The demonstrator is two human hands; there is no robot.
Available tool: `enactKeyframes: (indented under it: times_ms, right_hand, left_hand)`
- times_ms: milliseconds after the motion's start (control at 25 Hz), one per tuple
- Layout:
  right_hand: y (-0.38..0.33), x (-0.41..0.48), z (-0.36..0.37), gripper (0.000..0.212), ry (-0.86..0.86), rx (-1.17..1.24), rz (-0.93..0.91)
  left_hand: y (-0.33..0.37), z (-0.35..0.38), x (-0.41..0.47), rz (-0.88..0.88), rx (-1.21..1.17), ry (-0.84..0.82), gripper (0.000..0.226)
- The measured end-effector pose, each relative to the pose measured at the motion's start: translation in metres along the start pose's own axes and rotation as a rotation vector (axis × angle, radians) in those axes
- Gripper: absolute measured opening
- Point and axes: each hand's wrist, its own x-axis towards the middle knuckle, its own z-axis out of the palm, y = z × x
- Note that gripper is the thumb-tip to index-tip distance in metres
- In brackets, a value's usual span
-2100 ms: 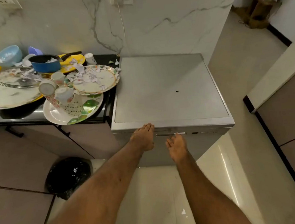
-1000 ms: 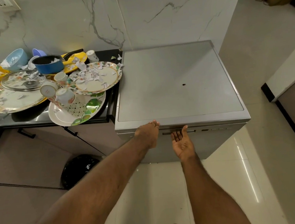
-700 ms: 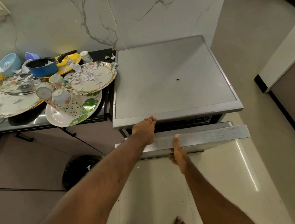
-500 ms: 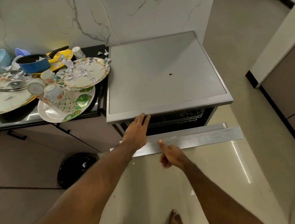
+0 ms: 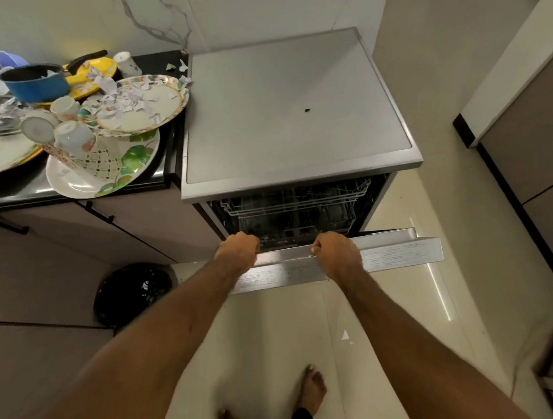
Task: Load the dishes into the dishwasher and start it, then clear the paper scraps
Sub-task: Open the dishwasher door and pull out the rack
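Both the left hand (image 5: 238, 252) and the right hand (image 5: 337, 255) grab the top edge of the half-open door (image 5: 401, 254) of the dishwasher (image 5: 293, 108), with dirty dishes (image 5: 103, 130) piled beside it.

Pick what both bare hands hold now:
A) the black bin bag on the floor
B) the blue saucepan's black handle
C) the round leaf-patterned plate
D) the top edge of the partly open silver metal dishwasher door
D: the left hand and the right hand both curl over the top edge of the silver metal dishwasher door, which is tilted partly open below the wire rack.
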Motion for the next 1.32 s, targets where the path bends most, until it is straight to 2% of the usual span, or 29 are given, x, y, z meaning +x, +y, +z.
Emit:
enactKeyframes:
  times_ms: [160, 320, 440, 640, 760, 960, 1040, 1080, 1200, 1240, 1320]
  right_hand:
    - [0.017, -0.030, 0.021, 0.018, 0.025, -0.047, 0.018]
    - [0.037, -0.056, 0.046, 0.019, -0.126, -0.153, -0.008]
    - [0.048, -0.080, 0.067, 0.018, -0.168, -0.241, -0.041]
    - [0.067, -0.123, 0.114, 0.018, -0.198, -0.337, -0.007]
    - [0.080, -0.132, 0.142, 0.018, -0.271, -0.404, 0.044]
    - [0.111, -0.122, 0.196, 0.023, -0.434, -0.455, 0.013]
    - [0.124, -0.117, 0.219, 0.028, -0.529, -0.423, 0.006]
    - [0.133, -0.114, 0.235, 0.036, -0.527, -0.453, -0.047]
    - [0.157, -0.115, 0.281, 0.083, -0.361, -0.606, -0.236]
    - [0.163, -0.118, 0.296, 0.093, -0.312, -0.613, -0.261]
    - [0.177, -0.123, 0.330, 0.104, -0.233, -0.610, -0.302]
  left_hand:
    - [0.008, 0.025, -0.008, 0.073, 0.043, -0.079, 0.030]
    - [0.025, 0.062, -0.024, 0.131, 0.136, -0.210, 0.032]
    - [0.033, 0.097, -0.038, 0.154, 0.139, -0.272, 0.033]
    - [0.035, 0.159, -0.063, 0.142, 0.030, -0.316, 0.032]
    - [0.038, 0.199, -0.073, 0.096, -0.075, -0.330, 0.026]
    - [0.045, 0.263, -0.071, 0.078, -0.124, -0.419, 0.028]
    - [0.045, 0.291, -0.064, 0.096, -0.089, -0.419, 0.040]
    - [0.044, 0.308, -0.059, 0.114, -0.063, -0.393, 0.054]
    - [0.044, 0.358, -0.048, 0.177, 0.040, -0.259, 0.114]
    - [0.045, 0.374, -0.046, 0.181, 0.068, -0.217, 0.129]
    - [0.047, 0.411, -0.044, 0.192, 0.119, -0.131, 0.144]
